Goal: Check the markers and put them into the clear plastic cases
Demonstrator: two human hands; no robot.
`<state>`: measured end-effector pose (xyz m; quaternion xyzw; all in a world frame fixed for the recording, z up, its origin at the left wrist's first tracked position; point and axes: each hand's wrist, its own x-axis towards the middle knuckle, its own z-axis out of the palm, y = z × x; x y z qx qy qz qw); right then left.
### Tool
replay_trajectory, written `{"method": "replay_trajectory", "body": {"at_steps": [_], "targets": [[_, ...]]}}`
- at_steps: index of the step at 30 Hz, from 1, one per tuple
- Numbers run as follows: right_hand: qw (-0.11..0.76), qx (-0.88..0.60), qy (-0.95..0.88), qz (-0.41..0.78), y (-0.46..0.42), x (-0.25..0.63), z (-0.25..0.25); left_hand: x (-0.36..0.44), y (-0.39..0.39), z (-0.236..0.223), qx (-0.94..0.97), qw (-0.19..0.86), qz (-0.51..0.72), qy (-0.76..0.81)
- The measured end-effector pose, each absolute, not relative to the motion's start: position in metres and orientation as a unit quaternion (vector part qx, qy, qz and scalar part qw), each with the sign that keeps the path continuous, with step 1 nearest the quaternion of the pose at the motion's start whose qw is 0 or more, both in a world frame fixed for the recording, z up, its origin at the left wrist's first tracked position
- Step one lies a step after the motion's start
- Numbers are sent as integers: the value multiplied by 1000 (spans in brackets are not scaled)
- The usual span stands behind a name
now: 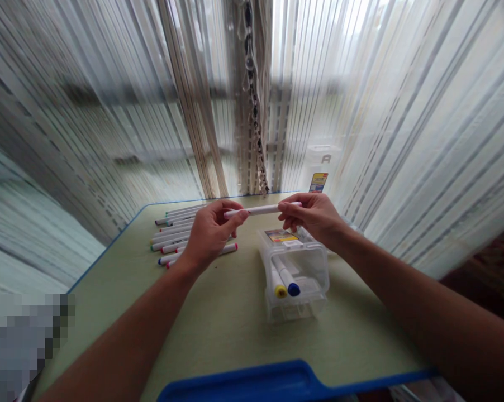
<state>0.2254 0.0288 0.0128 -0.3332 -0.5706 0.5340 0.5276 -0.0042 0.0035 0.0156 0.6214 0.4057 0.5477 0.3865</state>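
Observation:
A white marker [264, 210] is held level above the table between my two hands. My left hand [213, 226] pinches its left end, and my right hand [310, 215] grips the right end. Below my right hand lies a clear plastic case [296, 257], its open end facing me. Inside it rest a yellow-tipped marker [280, 289] and a blue-tipped marker [293, 287]. Several white markers [170, 237] with coloured ends lie in a row to the left, partly hidden behind my left hand.
The pale green table [218, 335] has a blue rim with a blue tray [243, 385] at the front edge. Another clear container [319, 162] with a yellow label stands at the back right. Striped string curtains [151, 100] hang behind the table.

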Motion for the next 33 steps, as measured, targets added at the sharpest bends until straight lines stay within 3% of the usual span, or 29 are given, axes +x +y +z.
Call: {"method": "replay_trajectory", "body": {"at_steps": [24,33], "targets": [[546,-319,-490,601,27,226,21,-4,4,20,515,500,585,378],[545,-311,-495,601,28,226,19,-6,7,17,525,489,575,392]]}}
